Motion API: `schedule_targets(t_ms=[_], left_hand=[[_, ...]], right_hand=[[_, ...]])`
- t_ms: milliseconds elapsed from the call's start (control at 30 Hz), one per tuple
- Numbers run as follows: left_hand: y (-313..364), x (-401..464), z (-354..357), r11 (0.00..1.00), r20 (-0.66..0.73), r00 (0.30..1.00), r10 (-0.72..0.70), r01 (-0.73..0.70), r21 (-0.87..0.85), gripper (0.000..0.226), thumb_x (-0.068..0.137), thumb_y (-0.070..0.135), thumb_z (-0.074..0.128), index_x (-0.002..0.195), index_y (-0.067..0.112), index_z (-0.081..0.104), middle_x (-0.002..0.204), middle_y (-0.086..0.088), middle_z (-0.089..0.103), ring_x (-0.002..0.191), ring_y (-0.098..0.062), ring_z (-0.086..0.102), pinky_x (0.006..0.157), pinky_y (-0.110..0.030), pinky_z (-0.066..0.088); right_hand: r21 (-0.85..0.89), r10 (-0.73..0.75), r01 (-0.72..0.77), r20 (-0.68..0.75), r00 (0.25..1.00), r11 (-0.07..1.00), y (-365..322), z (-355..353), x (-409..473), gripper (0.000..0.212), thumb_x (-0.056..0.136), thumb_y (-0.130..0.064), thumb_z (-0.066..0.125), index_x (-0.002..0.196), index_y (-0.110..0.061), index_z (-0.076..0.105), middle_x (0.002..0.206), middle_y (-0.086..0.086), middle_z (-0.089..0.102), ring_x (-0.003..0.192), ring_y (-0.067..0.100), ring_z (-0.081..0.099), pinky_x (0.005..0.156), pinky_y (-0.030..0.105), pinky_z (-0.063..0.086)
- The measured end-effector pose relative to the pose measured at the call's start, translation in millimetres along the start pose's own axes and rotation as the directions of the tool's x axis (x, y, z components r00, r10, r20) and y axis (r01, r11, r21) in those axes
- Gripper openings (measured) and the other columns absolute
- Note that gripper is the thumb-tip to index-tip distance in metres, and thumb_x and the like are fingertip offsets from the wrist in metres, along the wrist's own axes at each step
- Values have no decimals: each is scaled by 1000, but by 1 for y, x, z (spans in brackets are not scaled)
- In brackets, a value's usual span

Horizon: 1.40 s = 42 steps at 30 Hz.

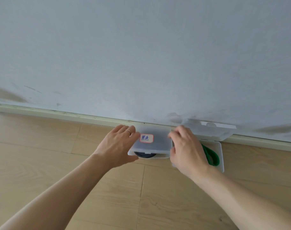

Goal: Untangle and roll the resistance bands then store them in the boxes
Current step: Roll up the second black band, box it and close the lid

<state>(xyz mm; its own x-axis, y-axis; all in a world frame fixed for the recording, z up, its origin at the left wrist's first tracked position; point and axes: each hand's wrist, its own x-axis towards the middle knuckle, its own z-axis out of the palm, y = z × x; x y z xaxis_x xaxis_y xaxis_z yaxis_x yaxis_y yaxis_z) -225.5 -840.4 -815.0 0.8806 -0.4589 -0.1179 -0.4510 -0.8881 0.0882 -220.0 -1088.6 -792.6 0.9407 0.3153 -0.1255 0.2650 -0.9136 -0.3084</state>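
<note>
Low in the frame's middle, against the skirting board, both hands are at the labelled box, its lid tilted partly down over the rolled black band. To shut it cleanly, I'd press both front corners evenly so the roll stays tucked under. The left hand, fingers loose, rests at the lid's left edge; the right hand, fingers bent, touches its right edge. The green band lies in the open box just right
</note>
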Motion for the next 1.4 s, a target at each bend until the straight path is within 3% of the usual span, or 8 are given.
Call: schedule_targets(t_ms=[67, 267, 500, 767, 933, 1067, 1200, 1400], left_hand=[[5, -2, 13, 999, 87, 996, -10, 6, 36, 75, 60, 66, 84, 114, 18, 61, 128, -7, 60, 117, -29, 62, 104, -42, 50], [13, 12, 28, 984, 169, 985, -35, 4, 180, 67, 92, 64, 61, 134, 15, 43, 170, -22, 8, 155, -40, 16, 126, -49, 18], [2, 14, 32, 977, 188, 981, 38, -76, 198, 77, 75, 67, 78, 113, 12, 38, 150, -31, 44, 138, -47, 47, 104, -51, 51], [-15, 7, 18, 976, 204, 967, 155, -181, 118, 73, 82, 73, 63, 125, 17, 44, 141, -23, 49, 125, -37, 55, 75, -40, 62], [-15, -23, 15, 982, 199, 962, 185, -191, 9, 67, 93, 74, 41, 147, 34, 39, 148, -17, 49, 129, -33, 57, 90, -42, 60], [-7, -25, 14, 994, 243, 965, 95, -77, -83, 71, 95, 75, 31, 158, 44, 18, 168, -14, 25, 155, -29, 27, 118, -42, 39], [-1, -22, 18, 973, 282, 958, 47, 20, -229, 69, 94, 71, 40, 154, 43, 24, 172, -1, 12, 160, -15, 3, 111, -43, 47], [-2, -24, 32, 935, 163, 987, 6, 52, -350, 62, 97, 64, 38, 152, 37, 36, 168, 3, 27, 158, -13, 17, 106, -46, 52]], right_hand=[[-11, -15, 16, 94, 995, 1000, -4, 3, -3, 27, 67, 8, 68, 90, -6, 62, 103, 8, 53, 92, 34, 57, 73, 42, 50], [-136, -98, 162, 387, 917, 977, -7, 16, 2, 78, 92, -28, 66, 156, -18, 24, 170, 16, 3, 158, 33, 9, 127, 37, 15], [-273, -94, 197, 350, 932, 942, -18, 32, 24, 88, 89, -50, 73, 151, -17, 20, 159, 25, 14, 149, 42, 19, 126, 47, 18], [-173, -171, 267, 432, 886, 948, -8, 26, 29, 86, 90, -61, 66, 156, -27, 23, 148, 16, 31, 136, 34, 33, 114, 41, 33], [-27, -225, 300, 598, 769, 954, -7, 19, 20, 80, 101, -58, 52, 164, -37, 6, 168, 17, 9, 157, 32, 9, 125, 44, 23], [23, -228, 276, 632, 741, 961, -8, 19, 15, 81, 107, -55, 42, 164, -35, -11, 171, 16, -20, 159, 25, -20, 128, 41, 4], [43, -230, 261, 628, 744, 964, -11, 20, 12, 78, 109, -49, 42, 165, -31, -9, 172, 16, -19, 159, 26, -20, 129, 42, 6], [80, -249, 250, 575, 779, 965, -13, 27, 16, 67, 111, -41, 38, 167, -26, 3, 175, 12, -8, 161, 23, -11, 131, 43, 7]])
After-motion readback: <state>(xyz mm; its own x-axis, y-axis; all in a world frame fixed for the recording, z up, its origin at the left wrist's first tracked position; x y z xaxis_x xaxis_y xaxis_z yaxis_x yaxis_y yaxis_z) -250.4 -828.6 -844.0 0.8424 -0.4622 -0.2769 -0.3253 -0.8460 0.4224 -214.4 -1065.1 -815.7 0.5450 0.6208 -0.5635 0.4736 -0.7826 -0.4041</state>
